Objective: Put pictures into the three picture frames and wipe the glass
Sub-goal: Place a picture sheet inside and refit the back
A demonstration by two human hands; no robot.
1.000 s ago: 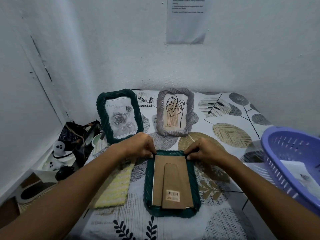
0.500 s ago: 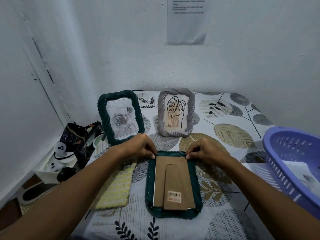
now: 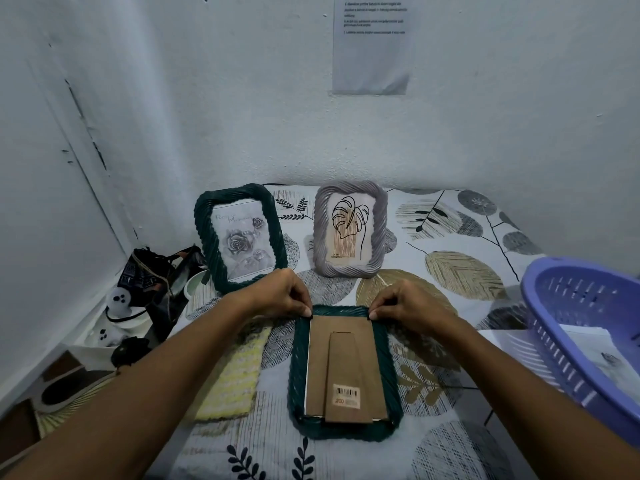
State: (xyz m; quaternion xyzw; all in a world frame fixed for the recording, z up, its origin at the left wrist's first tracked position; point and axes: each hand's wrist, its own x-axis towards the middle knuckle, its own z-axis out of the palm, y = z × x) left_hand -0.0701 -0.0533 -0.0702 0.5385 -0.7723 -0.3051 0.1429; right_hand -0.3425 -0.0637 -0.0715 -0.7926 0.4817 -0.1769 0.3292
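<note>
Leaf-print worktop [image 3: 485, 216], third frame [image 3: 298, 375] face down.
Left hand [image 3: 280, 296] and right hand [image 3: 408, 301] pinch the backing board's [image 3: 343, 372] top corners; uneven pressure could jam it crooked.

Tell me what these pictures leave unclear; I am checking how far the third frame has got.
- Face-down green frame, head view: its glass and any picture, hidden under the cardboard backing.
- Left hand and right hand: fingertips at the top corners, what they pinch is too small.
- Wall notice: print too small.
- Purple basket: cut off by the right edge.
</note>
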